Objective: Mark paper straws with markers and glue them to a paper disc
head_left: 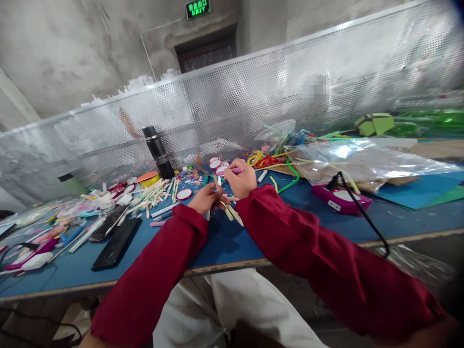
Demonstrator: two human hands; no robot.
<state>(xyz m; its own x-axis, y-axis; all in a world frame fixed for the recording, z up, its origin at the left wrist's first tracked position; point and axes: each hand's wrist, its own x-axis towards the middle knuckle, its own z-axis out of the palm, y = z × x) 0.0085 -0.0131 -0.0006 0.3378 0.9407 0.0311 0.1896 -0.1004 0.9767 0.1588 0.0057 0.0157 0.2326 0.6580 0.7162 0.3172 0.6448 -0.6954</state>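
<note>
My left hand is closed, its fingers pinching a thin wooden craft stick that points up. Just to its right, my right hand is wrapped round a pinkish-purple marker, its back end showing above the fingers. The two hands work close together over the blue table; the marker's tip is too small to make out. Pale sticks lie beneath and beside the hands. A white-and-red round reel rests left of them.
A black bottle stands behind a heap of craft sticks. Two dark phones lie at left. At right are a purple device with a black cable, clear plastic bags and pipe cleaners. A perforated metal panel closes the back.
</note>
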